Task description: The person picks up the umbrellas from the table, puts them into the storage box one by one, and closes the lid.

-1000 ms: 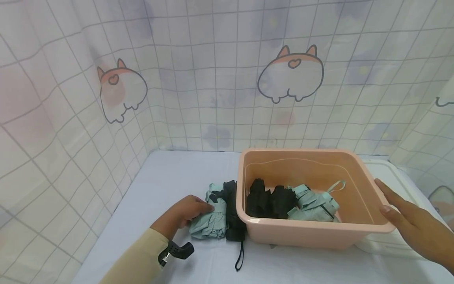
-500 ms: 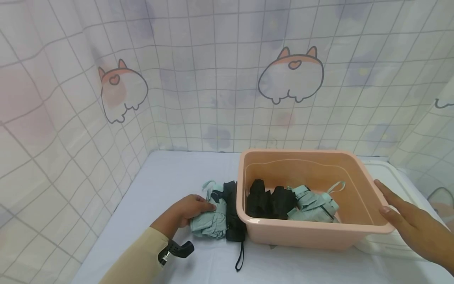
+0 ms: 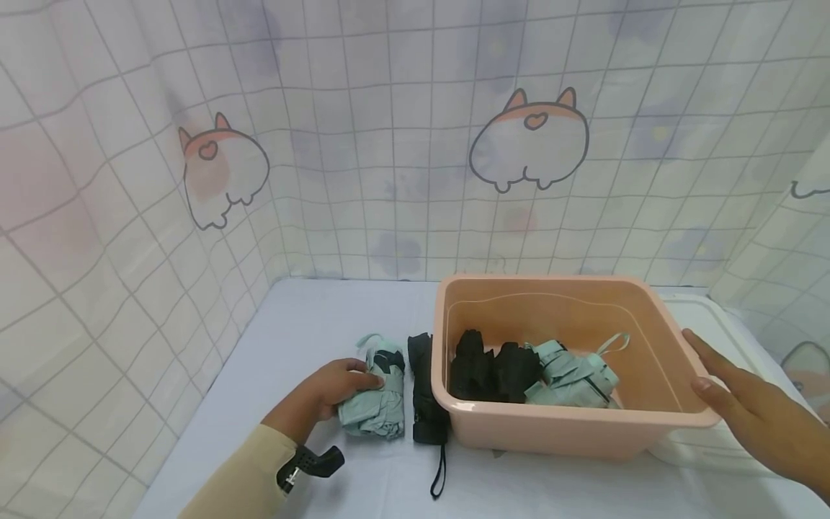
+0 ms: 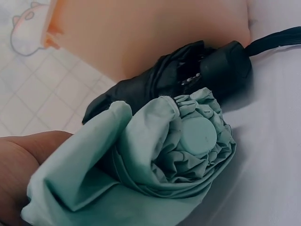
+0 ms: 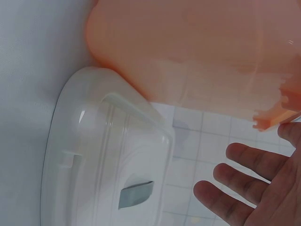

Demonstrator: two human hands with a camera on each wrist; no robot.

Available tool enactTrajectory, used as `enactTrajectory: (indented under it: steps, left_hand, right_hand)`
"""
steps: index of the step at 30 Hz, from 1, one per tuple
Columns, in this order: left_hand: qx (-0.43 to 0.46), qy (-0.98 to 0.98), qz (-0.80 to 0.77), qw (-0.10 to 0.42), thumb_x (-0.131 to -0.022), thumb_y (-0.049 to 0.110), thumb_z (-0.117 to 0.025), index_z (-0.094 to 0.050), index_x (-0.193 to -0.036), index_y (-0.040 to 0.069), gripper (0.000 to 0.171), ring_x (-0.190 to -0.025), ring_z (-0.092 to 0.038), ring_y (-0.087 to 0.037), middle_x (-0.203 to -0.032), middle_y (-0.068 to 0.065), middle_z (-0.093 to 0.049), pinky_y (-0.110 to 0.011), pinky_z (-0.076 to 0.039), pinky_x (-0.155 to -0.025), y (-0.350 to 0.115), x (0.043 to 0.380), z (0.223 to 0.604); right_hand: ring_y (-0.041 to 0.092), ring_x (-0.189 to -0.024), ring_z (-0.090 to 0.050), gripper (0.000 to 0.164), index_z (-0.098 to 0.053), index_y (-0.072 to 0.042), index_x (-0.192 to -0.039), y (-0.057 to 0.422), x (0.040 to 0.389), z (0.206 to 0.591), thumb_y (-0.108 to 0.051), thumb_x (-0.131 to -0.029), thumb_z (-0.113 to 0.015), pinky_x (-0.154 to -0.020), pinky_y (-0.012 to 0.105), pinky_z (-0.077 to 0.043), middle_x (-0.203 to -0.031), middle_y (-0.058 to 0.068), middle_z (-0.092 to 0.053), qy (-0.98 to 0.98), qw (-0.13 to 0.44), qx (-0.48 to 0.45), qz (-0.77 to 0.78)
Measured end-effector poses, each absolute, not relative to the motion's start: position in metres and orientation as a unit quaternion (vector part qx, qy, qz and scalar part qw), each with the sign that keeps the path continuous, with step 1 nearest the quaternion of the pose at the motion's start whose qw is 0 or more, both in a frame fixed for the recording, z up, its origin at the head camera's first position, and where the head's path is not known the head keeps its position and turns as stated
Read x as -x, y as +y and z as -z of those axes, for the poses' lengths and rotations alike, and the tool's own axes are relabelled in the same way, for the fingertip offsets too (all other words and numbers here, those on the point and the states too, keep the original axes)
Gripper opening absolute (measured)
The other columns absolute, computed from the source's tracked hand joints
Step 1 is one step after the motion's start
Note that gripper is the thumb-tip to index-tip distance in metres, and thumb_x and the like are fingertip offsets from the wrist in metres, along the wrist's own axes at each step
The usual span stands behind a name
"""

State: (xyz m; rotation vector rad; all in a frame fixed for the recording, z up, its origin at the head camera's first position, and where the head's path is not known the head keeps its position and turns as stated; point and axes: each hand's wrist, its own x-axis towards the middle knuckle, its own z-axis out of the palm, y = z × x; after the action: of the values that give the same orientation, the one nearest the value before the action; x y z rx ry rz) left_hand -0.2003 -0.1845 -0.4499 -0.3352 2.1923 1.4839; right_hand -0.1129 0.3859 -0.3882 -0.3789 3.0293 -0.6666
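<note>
My left hand (image 3: 337,389) grips a mint-green folded umbrella (image 3: 379,414), thumb on top, to the left of the bin. In the left wrist view the round end of this umbrella (image 4: 198,135) faces the camera, its cloth bunched around it. A black folded umbrella (image 3: 426,404) lies against the bin's left wall, its strap loop toward the front edge. The peach plastic bin (image 3: 551,425) holds black folded umbrellas (image 3: 515,371) and a mint-green one (image 3: 577,378) with a loop. My right hand (image 3: 755,411) rests with straight fingers at the bin's right rim.
A white plastic lid (image 5: 108,155) with a grey tab (image 5: 136,194) lies beside and partly under the bin's right side. White cloth (image 3: 337,310) covers the table. A grid-patterned curtain (image 3: 363,180) stands behind and on both sides.
My left hand has drawn the mint-green umbrella slightly left, so a gap now shows between it and the black one. The right hand stays at the rim.
</note>
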Motion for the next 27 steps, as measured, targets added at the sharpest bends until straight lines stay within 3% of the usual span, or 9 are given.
enactTrajectory:
  steps: [27]
  left_hand:
    - [0.080,0.751,-0.610,0.239,-0.094,0.022,-0.076,-0.038,-0.150,0.000,0.071,-0.095,-0.070,-0.026,-0.118,-0.019,-0.064,-0.040,-0.061,-0.081,-0.197,0.196,0.394]
  right_hand:
    - [0.077,-0.109,-0.044,0.067,0.002,-0.024,-0.165,0.391,0.115,0.389,-0.029,-0.112,-0.039,-0.071,0.086,-0.037,-0.139,0.048,-0.040,0.968,0.007,0.125,0.216]
